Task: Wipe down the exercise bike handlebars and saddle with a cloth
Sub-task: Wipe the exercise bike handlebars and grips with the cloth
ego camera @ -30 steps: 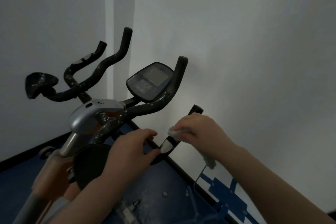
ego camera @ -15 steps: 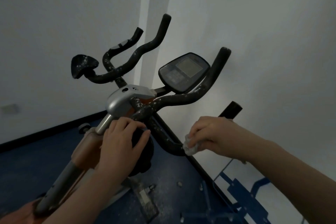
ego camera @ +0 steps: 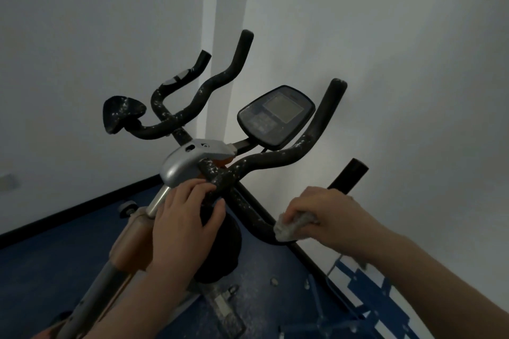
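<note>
White walls [ego camera: 385, 36] close behind the bike's speckled black handlebars [ego camera: 275, 159]; console [ego camera: 276, 115] between the bars. Left hand [ego camera: 184, 223] lies on the bar junction, fingers loosely curled. Right hand [ego camera: 327, 212] clamps the cloth [ego camera: 289, 226] against the lower bar.

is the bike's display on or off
Looks off: the display screen is a flat dull grey, with no digits or glow visible.

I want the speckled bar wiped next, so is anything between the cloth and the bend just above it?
Nothing visible. The right hand presses the cloth against the lower handlebar, whose speckled bend runs bare up to the left hand.
</note>
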The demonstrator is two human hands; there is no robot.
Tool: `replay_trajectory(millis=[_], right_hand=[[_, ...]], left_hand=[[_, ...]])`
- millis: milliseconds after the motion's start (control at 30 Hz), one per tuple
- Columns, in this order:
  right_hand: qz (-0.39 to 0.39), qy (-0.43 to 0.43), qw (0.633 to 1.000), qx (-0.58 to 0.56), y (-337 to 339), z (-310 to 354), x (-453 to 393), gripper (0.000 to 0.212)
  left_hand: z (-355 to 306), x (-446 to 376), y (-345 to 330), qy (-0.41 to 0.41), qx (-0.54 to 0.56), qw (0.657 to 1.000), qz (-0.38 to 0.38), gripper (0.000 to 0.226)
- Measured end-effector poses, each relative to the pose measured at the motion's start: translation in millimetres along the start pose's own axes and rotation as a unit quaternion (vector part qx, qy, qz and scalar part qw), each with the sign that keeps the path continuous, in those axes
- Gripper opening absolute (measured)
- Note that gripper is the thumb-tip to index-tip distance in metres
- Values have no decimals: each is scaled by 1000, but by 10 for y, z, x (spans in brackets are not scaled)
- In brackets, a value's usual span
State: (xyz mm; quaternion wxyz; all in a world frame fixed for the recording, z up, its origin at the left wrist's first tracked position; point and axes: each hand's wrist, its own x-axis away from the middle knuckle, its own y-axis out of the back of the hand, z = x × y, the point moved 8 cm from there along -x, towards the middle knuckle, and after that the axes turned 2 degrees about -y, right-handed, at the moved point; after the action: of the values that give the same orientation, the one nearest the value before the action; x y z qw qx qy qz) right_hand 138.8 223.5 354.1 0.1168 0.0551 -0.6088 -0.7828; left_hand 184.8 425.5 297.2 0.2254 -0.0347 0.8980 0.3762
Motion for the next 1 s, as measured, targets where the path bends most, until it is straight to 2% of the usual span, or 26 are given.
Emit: replay_trajectory(millis=[133, 233, 300, 433, 500, 533, 633, 667, 833, 900, 1000], right_hand=[[55, -18, 998, 37, -112, 148, -144, 19], [45, -23, 999, -1, -158, 201, -264, 17], [1, -45, 998, -54, -212, 180, -319, 16], [-188, -98, 970, -122, -298, 100, -225, 13], [-220, -116, 958, -140, -234, 10, -117, 15], [-204, -113, 962, -140, -198, -26, -91, 15], [-82, -57, 989, -108, -223, 77, -129, 13], [-68, -41, 992, -97, -245, 133, -157, 12], [-96, -3, 987, -126, -337, 378, -397, 11], [-153, -15, 979, -135, -347, 380, -489, 9], [-263, -118, 941, -175, -294, 144, -460, 11]], left_hand=[[95, -92, -35, 4, 26, 1000, 7, 30], [81, -97, -34, -7, 40, 999, -5, 26], [77, -100, -22, -9, 51, 999, -9, 23], [111, -100, -9, 2, 66, 998, -6, 23], [139, -101, -23, 17, 75, 997, 4, 28], [140, -102, -31, 19, 77, 997, 7, 30], [126, -100, -31, 28, 79, 996, 12, 31], [127, -98, -30, 32, 81, 996, 13, 32], [147, -99, -42, 35, 88, 995, 12, 30], [144, -109, -35, 28, 93, 995, 9, 29], [140, -100, -37, 24, 93, 995, 11, 29]])
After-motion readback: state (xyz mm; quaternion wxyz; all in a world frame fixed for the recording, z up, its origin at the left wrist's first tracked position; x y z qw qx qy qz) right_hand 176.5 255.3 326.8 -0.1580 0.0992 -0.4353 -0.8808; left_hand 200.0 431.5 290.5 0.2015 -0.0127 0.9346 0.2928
